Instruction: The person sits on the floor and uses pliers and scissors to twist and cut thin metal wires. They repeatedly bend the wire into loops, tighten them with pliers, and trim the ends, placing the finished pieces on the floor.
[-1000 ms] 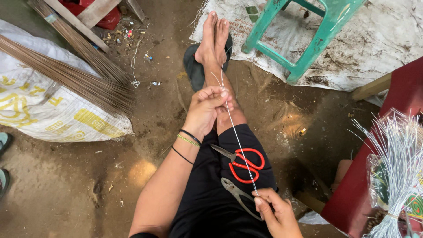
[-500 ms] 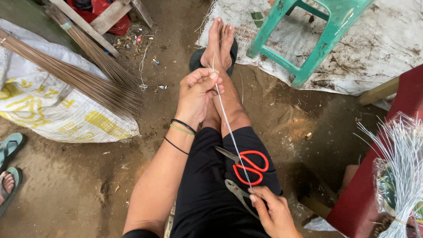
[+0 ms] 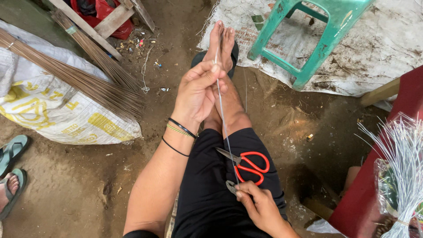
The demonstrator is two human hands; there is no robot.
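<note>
A thin, pale, stiff strand (image 3: 224,119) runs in a straight line through the middle of the frame, from the bare feet (image 3: 221,37) at the top centre down to the lap. The left hand (image 3: 197,94), arm stretched forward with wrist bands showing, pinches the strand between thumb and fingertips just above the shins. The right hand (image 3: 260,207), low in the frame and bent inward at the wrist, pinches the strand's near end with curled fingers, right beside a small grey metal tool (image 3: 231,187) lying on the thigh. Red-handled steel scissors (image 3: 246,165) rest on the black shorts (image 3: 211,185), just above the right hand, blades pointing to the left of the frame.

The legs lie straight out over packed brown dirt floor (image 3: 88,185), which is bare at lower left and at centre right. A dark sandal (image 3: 200,57) sits under the feet. At upper right a green plastic stool (image 3: 317,35) stands on a dirty white woven sheet (image 3: 387,48). At left, bundles of thin brown broom sticks (image 3: 79,79) lie across a white and yellow woven sack (image 3: 57,119), with wooden slats (image 3: 105,22) behind. At the right edge, a sheaf of pale thin strands (image 3: 403,163) fans out beside a dark red surface (image 3: 374,194). At the lower left edge, another person's foot in a teal sandal (image 3: 11,189) shows.
</note>
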